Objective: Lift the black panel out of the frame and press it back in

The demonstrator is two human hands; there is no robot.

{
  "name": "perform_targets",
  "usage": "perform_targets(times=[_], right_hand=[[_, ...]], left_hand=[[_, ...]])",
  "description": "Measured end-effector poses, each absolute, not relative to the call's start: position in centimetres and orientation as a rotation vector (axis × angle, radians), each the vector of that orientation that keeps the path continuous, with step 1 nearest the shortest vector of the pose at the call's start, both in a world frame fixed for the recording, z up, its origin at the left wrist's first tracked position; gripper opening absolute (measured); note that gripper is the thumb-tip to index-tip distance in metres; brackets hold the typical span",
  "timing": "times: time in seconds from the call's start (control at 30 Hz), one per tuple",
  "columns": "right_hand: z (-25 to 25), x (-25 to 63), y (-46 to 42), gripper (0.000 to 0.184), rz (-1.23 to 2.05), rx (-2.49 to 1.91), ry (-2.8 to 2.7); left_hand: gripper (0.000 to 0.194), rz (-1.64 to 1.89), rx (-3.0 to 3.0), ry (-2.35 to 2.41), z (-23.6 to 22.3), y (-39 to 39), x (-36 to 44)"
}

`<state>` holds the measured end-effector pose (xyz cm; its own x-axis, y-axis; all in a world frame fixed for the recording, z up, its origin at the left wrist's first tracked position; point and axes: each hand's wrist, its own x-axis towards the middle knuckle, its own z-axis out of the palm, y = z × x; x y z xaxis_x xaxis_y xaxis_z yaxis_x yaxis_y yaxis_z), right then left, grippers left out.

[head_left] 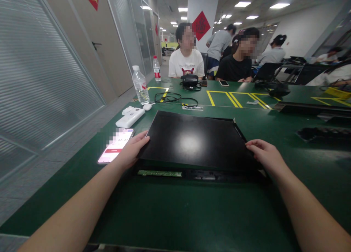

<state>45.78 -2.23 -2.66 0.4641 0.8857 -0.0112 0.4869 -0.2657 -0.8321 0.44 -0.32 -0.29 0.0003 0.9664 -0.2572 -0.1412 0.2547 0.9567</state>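
Note:
A glossy black display panel [175, 138] lies tilted over a black frame [236, 174], its near edge raised. Along the frame's near side a green circuit board strip [159, 173] shows. My left hand [137, 146] grips the panel's left edge, thumb on top and fingers partly hidden underneath. At the right edge, the fingers of my right hand [260, 152] are pinched on the panel, close against the frame's side; the exact contact is partly hidden. A lit smartphone [116, 146] lies just beyond my left wrist.
On the green table [186, 215] stand two plastic bottles, a nearer one [140, 85] and a farther one [157, 69]. A white device [131, 117] and a black cable [175, 97] lie beyond the panel. Dark strips [309, 109] lie right. People sit across the table.

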Motion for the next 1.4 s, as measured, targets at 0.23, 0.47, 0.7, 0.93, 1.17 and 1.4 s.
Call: perform_targets(times=[0.23, 0.47, 0.7, 0.93, 1.17, 1.4], right_hand=[[-3.09, 46.19, -2.02, 0.031, 0.590, -1.962, -1.209], [-3.45, 46.49, -1.93, 0.031, 0.555, -1.961, -1.249], [-3.32, 46.32, -2.04, 0.032, 0.530, -1.980, -1.283], [-3.17, 46.23, -2.15, 0.028, 0.484, -2.002, -1.350], [-3.16, 46.22, -2.16, 0.024, 0.403, -2.024, -1.409], [-3.14, 46.62, -2.00, 0.029, 0.482, -2.041, -1.363]], left_hand=[[0.053, 1.096, 0.939, 1.212, -0.33, -0.50, 0.37], [0.051, 1.099, 0.947, 1.214, -0.48, -0.44, 0.35], [0.050, 1.083, 0.940, 1.232, -0.32, -0.44, 0.41], [0.047, 1.097, 0.947, 1.221, -0.34, -0.42, 0.46], [0.051, 1.092, 0.963, 1.222, -0.57, -0.32, 0.29], [0.053, 1.084, 0.957, 1.230, -0.53, -0.33, 0.41]])
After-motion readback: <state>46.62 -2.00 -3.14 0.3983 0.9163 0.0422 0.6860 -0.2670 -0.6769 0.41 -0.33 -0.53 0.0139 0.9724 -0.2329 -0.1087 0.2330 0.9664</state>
